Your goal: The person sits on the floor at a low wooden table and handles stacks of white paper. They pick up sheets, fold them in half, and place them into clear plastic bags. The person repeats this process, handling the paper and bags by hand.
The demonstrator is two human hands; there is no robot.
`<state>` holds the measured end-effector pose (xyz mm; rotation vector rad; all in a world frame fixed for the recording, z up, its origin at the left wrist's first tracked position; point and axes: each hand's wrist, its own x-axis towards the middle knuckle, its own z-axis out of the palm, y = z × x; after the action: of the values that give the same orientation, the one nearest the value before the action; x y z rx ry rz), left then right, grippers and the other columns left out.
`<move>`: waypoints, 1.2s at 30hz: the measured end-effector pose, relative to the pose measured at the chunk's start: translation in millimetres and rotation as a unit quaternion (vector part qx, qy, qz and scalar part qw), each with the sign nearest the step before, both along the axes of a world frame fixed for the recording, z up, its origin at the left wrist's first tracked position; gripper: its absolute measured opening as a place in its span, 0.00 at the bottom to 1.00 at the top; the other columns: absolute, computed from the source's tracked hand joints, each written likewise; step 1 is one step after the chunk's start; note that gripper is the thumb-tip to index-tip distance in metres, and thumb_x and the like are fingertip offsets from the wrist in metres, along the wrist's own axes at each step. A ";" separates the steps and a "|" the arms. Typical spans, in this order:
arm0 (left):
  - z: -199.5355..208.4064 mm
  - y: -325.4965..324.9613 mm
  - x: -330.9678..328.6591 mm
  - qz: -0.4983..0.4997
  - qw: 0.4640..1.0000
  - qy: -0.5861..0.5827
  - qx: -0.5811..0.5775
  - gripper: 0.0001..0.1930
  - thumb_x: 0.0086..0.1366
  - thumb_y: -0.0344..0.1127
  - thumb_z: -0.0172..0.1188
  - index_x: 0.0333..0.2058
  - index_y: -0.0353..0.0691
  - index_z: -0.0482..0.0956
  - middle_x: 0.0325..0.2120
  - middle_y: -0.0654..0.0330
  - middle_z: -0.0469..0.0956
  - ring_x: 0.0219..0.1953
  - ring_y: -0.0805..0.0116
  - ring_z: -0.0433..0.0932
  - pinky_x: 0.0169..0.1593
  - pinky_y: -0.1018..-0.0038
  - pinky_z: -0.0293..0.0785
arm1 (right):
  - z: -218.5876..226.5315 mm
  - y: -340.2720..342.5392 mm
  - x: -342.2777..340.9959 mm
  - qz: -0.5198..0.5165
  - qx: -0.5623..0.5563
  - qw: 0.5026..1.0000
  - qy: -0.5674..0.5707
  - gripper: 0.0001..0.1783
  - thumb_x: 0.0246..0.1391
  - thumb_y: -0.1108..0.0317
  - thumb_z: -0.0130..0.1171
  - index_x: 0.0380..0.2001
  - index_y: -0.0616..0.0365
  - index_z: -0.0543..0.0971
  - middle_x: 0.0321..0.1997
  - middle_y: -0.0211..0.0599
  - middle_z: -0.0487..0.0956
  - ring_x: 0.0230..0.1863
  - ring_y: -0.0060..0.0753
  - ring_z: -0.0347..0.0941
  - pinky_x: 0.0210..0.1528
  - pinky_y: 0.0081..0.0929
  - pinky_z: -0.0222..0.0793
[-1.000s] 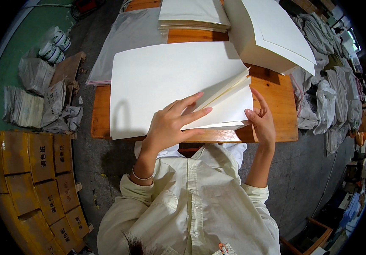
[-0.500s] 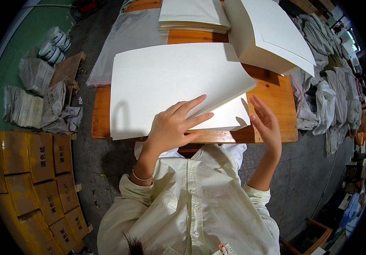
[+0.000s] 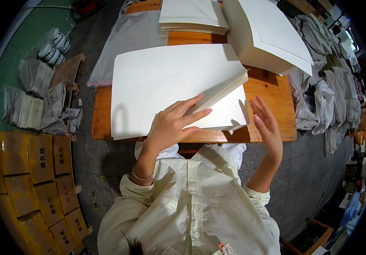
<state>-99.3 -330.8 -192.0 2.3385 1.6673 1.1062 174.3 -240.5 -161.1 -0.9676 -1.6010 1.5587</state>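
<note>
A stack of large white paper sheets (image 3: 161, 76) lies in front of me on the wooden table. Its near right corner is bent up and back, so the layered sheet edges (image 3: 223, 91) show, with a flat white lower part of the stack (image 3: 229, 111) beneath. My left hand (image 3: 172, 123) rests at the near edge of the stack, fingers spread, against the base of the bent-up sheets. Just right of the stack, my right hand (image 3: 268, 125) is raised with its fingers apart and nothing in it.
Behind the stack are clear plastic sleeves (image 3: 134, 40), another pile of paper (image 3: 191, 15) and a tall curved block of white sheets (image 3: 272, 34). Bare wood of the table (image 3: 272, 93) shows at right. Cardboard boxes (image 3: 43, 165) stand at left; grey bundles (image 3: 338, 93) lie at right.
The bent-up corner of the sheets has swung farther back and left, and more of the lower stack shows. My hands have barely moved.
</note>
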 end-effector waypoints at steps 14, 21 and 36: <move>7.1 -2.4 0.1 -0.011 0.999 -0.013 -0.028 0.33 0.43 0.36 0.71 0.53 0.61 0.77 0.57 0.62 0.71 0.49 0.63 0.77 0.48 0.70 0.79 | -7.5 3.9 16.5 0.011 0.019 0.999 -0.025 0.33 0.62 0.64 0.54 0.67 0.62 0.56 0.71 0.52 0.55 0.73 0.43 0.47 0.68 0.34 0.50; 3.2 -0.9 -1.1 -0.013 0.999 -0.025 -0.033 0.33 0.44 0.37 0.71 0.53 0.60 0.77 0.57 0.61 0.72 0.49 0.64 0.77 0.47 0.70 0.79 | -8.6 4.8 17.5 0.014 0.012 0.999 -0.031 0.33 0.62 0.65 0.54 0.67 0.61 0.57 0.70 0.53 0.56 0.72 0.42 0.49 0.67 0.34 0.52; 6.4 -2.0 -1.9 -0.022 0.997 -0.059 -0.039 0.28 0.49 0.31 0.69 0.52 0.54 0.78 0.55 0.56 0.72 0.50 0.60 0.77 0.48 0.69 0.77 | -15.7 28.3 -2.0 -0.007 -0.140 0.985 0.101 0.30 0.62 0.65 0.54 0.64 0.60 0.59 0.35 0.36 0.79 0.37 0.21 0.74 0.42 0.21 0.70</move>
<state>-101.3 -332.8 -185.6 2.2059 1.5816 1.1272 172.3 -212.2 -176.8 -0.9292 -1.2558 1.8435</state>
